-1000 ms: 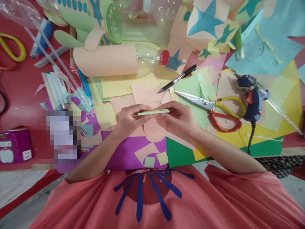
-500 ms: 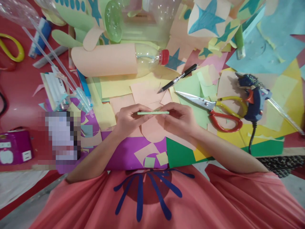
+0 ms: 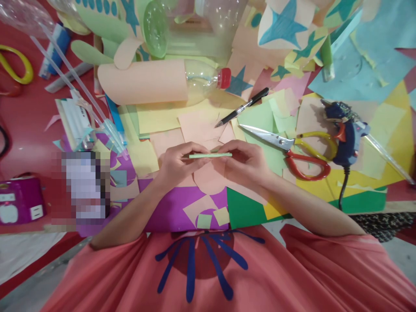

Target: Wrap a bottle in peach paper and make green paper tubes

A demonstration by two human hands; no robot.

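Between my two hands is a folded piece of light green paper [image 3: 210,155], seen almost edge-on. My left hand [image 3: 177,162] pinches its left end, thumb below and fingers behind. The right end sits in the closed fingers of my right hand [image 3: 245,160]. Under the hands lie pink paper sheets [image 3: 209,177]. Just beyond them a black pen [image 3: 242,107] rests on the paper. Scissors [image 3: 289,149] with red and yellow handles lie to the right of my right hand, blades slightly apart.
A plastic bottle [image 3: 201,80] wrapped in pink paper lies beyond my hands. At the right is a blue glue gun [image 3: 349,134] with its cord. Clear straws [image 3: 74,82], a blurred phone-like object [image 3: 84,186] and a purple box [image 3: 22,199] are at the left. Blue star cutouts [image 3: 282,26] lie at the back.
The green paper has shifted very slightly toward me and to the right, together with both hands. Everything else stays where it was.
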